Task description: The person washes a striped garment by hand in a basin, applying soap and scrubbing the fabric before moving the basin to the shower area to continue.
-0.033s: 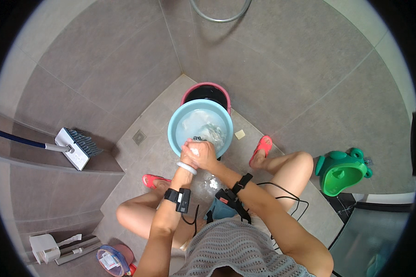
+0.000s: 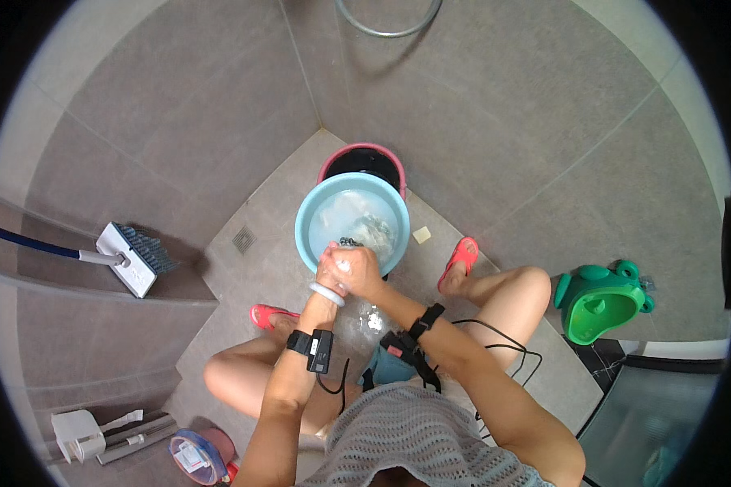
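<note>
A light-blue basin [image 2: 303, 235] of cloudy water stands before me. A pale wet cloth [image 2: 374, 234] lies in the water, its folds near my fingers. My left hand [image 2: 327, 272], below a white bangle, and my right hand [image 2: 359, 269] are closed together over the basin's near rim. A bunched bit of cloth with a dark patterned part [image 2: 349, 242] pokes out beyond the knuckles. Something white, like suds or fabric, shows between the two hands; the rest of what they grip is hidden.
A pink-rimmed tub [image 2: 366, 148] sits behind the basin. A cream block [image 2: 421, 234] lies on the tiles to its right, a floor drain [image 2: 244, 239] to the left. A flat mop [image 2: 131, 260] leans at left; a green potty [image 2: 597, 304] is at right.
</note>
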Available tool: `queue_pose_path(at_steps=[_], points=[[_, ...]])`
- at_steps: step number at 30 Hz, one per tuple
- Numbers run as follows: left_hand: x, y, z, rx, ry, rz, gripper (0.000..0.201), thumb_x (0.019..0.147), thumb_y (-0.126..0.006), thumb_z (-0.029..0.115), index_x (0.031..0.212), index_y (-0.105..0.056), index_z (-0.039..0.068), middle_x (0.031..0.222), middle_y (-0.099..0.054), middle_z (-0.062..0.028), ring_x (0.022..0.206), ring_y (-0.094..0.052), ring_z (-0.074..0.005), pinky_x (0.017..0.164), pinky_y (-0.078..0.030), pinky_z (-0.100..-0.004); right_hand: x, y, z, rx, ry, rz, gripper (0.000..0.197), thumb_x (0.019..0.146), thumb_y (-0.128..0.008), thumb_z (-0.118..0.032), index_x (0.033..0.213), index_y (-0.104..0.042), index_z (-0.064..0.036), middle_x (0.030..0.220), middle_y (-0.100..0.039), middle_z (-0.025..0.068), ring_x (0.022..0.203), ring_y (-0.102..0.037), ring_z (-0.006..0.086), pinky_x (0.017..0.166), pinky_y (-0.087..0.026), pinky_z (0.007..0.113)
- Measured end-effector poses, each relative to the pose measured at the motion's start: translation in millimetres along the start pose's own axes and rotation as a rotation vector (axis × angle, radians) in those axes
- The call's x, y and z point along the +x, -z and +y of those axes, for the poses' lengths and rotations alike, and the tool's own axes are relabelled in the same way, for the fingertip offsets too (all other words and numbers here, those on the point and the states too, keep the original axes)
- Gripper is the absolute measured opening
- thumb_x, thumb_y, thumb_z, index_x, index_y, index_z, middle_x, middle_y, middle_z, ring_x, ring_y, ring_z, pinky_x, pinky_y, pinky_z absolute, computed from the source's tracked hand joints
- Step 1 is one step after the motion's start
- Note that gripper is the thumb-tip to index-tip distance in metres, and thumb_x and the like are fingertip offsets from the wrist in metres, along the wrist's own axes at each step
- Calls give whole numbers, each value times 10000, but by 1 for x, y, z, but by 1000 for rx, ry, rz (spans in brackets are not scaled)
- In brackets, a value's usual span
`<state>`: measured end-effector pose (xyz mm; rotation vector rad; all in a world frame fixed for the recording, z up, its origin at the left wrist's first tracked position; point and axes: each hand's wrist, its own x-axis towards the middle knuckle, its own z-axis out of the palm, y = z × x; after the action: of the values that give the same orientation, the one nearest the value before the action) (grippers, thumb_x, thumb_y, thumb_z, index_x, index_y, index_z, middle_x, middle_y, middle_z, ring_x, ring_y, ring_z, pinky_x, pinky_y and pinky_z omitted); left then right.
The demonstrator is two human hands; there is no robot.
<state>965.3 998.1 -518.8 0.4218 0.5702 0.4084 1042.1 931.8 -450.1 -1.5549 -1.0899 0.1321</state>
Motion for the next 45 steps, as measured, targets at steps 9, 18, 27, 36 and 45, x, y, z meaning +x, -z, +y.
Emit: queue_pose_path(at_steps=[9, 18, 27, 36, 45], points=[[-1, 2, 11, -35, 40, -26, 262, 929, -463, 263, 1088, -520, 63, 1019, -595, -90, 922, -588, -219, 809, -501, -373, 6, -1, -7, 38, -117, -49, 303, 787, -622, -276, 601, -579, -41, 589, -539, 178, 523, -525, 337, 505, -398, 398], [-4, -24, 18, 7, 101, 4, 281, 945, -429, 269, 1078, -532, 43, 1003, -606, -93, 903, -597, -206, 771, -512, -350, 19, 12, -3, -75, -218, -43, 358, 804, -606, -284, 564, -532, -30, 550, -492, 190, 478, -476, 359, 471, -373, 407], [-14, -20, 12, 89, 131, 48, 294, 953, -393, 255, 1130, -506, 50, 1066, -588, -100, 941, -595, -219, 791, -516, -345, 17, 21, 25, -144, -169, -99, 323, 824, -584, -264, 605, -579, -26, 543, -515, 162, 486, -494, 309, 483, -380, 375], [-18, -22, 22, 98, 184, -29, 349, 920, -473, 302, 1136, -494, 27, 1050, -598, -126, 913, -606, -246, 781, -523, -356, 10, 32, 53, -346, -122, -155, 278, 813, -604, -259, 659, -603, -28, 611, -568, 165, 543, -553, 295, 540, -426, 368], [-9, 23, 45, 171, 119, -68, 319, 899, -521, 173, 1187, -447, 58, 1051, -584, -105, 906, -606, -215, 783, -518, -327, 19, 63, 49, 253, -456, 126, 359, 884, -556, -286, 636, -493, -34, 538, -421, -22, 526, -372, 65, 482, -326, 262]])
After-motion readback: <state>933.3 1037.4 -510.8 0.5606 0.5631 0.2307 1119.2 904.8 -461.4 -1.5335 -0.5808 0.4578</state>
